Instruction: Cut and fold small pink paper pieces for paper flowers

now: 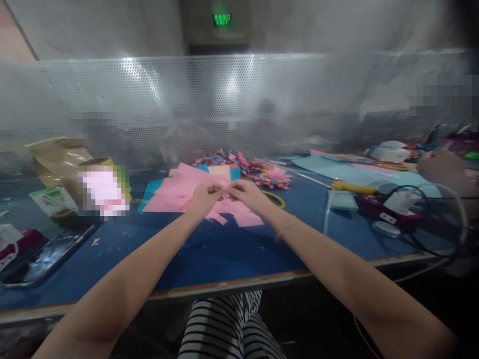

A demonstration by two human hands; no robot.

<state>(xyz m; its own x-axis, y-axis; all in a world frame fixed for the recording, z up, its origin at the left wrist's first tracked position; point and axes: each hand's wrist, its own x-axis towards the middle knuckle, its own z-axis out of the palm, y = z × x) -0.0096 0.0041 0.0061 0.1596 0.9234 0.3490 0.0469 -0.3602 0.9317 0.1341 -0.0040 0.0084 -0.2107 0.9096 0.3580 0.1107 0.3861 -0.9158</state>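
Note:
My left hand [205,197] and my right hand [247,193] meet at the middle of the blue table, both closed in a pinch. Between their fingertips is a small piece of pink paper [225,192], partly hidden by the fingers. Beneath and behind my hands lie pink paper sheets [170,192], with cut pink pieces [249,218] by my right hand. Blue paper [148,193] shows under the sheets on the left. Part of a yellow ring [279,200] shows behind my right wrist.
Colourful paper fringes [273,175] lie behind the sheets. A phone [50,254] and a brown bag [56,159] are left. Right are a yellow-handled tool [355,187], a purple power strip [392,215] with cables, and another person's hand [437,167]. A perforated screen [209,99] stands behind.

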